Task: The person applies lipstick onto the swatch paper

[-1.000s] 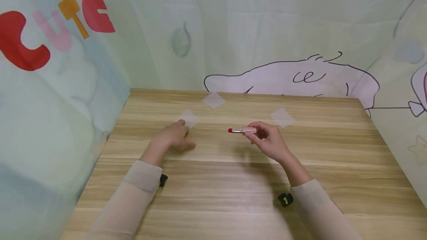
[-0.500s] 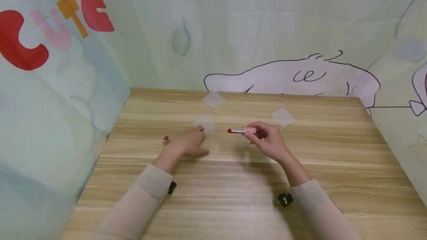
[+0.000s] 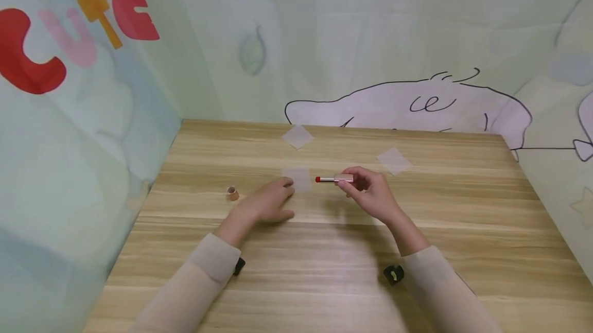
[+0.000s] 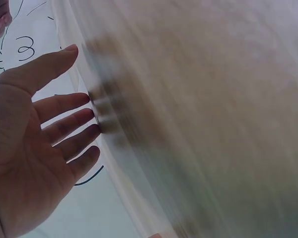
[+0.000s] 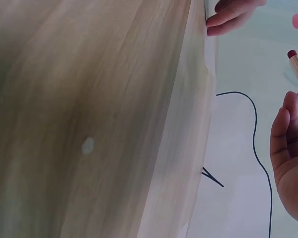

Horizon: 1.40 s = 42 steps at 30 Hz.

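Note:
Held level above the tabletop, a lipstick [image 3: 328, 179] with its red tip pointing left is pinched between the thumb and fingers of my right hand [image 3: 372, 196]. The same lipstick [image 5: 296, 64] shows at the right edge of the right wrist view. My left hand [image 3: 265, 203] rests palm down, its fingertips touching the left edge of a thin whitish square sheet [image 3: 298, 178]. The fingers of that left hand [image 4: 49, 134] look nearly straight in the left wrist view. Behind it stands a small copper-coloured lipstick cap [image 3: 232, 193], its dark opening facing up.
Two more whitish squares lie on the wood-grain table [image 3: 324, 271]: one square [image 3: 298, 136] at the back edge, another square [image 3: 394, 160] at back right. A printed curtain [image 3: 222, 55] hangs behind and along the left side.
My left hand slides right along the table, and the whitish square moves right with it. The lipstick cap comes into view left of that hand. My right hand and the lipstick stay nearly still.

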Tool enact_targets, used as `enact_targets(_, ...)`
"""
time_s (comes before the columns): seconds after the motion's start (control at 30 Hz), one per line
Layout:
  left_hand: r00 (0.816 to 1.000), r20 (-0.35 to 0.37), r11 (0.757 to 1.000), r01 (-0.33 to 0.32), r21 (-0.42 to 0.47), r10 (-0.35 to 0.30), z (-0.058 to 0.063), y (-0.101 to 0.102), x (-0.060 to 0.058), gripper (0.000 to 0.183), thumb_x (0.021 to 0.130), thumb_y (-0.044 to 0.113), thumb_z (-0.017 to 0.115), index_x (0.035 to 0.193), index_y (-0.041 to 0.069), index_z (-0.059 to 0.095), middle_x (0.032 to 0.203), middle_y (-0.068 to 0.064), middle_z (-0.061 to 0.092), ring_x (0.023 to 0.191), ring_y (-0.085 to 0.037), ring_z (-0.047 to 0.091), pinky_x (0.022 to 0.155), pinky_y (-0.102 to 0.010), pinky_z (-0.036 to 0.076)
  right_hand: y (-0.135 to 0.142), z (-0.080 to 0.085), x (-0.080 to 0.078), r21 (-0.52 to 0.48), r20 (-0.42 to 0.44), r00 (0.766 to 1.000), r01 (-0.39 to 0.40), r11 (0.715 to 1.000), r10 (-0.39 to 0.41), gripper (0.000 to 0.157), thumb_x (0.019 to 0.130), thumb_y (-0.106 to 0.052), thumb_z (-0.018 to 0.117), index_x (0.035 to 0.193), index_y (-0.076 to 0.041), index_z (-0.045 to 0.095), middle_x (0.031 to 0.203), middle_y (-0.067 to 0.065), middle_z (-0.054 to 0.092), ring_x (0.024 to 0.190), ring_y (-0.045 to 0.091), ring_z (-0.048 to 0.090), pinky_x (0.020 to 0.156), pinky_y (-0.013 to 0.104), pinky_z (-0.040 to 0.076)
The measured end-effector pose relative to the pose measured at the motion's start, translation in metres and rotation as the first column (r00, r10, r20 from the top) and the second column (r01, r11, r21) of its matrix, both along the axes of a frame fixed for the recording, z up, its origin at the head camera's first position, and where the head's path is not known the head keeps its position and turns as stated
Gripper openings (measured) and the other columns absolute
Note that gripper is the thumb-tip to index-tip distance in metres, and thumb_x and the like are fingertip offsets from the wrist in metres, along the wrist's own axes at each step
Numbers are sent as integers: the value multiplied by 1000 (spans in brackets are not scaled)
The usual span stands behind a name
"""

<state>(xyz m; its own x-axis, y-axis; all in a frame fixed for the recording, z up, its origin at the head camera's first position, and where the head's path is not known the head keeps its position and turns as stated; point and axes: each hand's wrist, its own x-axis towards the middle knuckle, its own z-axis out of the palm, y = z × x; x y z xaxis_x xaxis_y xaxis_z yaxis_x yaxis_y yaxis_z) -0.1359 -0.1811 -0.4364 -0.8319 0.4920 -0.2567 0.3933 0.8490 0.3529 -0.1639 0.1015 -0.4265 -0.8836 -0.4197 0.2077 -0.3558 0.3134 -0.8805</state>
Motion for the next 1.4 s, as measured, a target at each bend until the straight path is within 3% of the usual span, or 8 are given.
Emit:
enact_targets(0.2,1000,-16,1000,18,8,-17,-4,-3,0,63,95,30,71,142,-6,52,156,-22,39,145,-38,36,120,-46,29,-15,-6,-9,64,-71,997,41,997,-37,15,91,-14,78,102,-5,73,74,1,65,61,15,55,52,22,44)
enact_targets(0.33,999,-23,1000,24,14,-24,-4,-5,1,61,94,30,72,141,-5,54,154,-21,41,143,-37,39,119,-45,30,-28,-8,-14,101,-114,993,38,994,-27,15,90,-15,79,99,-5,73,72,0,64,58,14,51,52,23,42)
enact_targets(0.77,998,-43,999,48,8,-48,-6,-7,0,61,93,30,73,140,-5,55,154,-22,42,142,-37,41,118,-44,32,-62,-22,-35,271,-178,983,11,962,39,16,92,-16,76,100,-3,73,78,3,65,60,13,60,56,27,52)
enact_targets(1.4,998,-57,999,39,-22,-40,-8,-9,7,66,92,33,74,144,-3,53,157,-19,40,142,-38,40,118,-46,32,-75,-25,-43,357,-223,972,9,934,76,14,92,-16,74,98,-3,73,78,3,65,64,15,59,60,30,51)
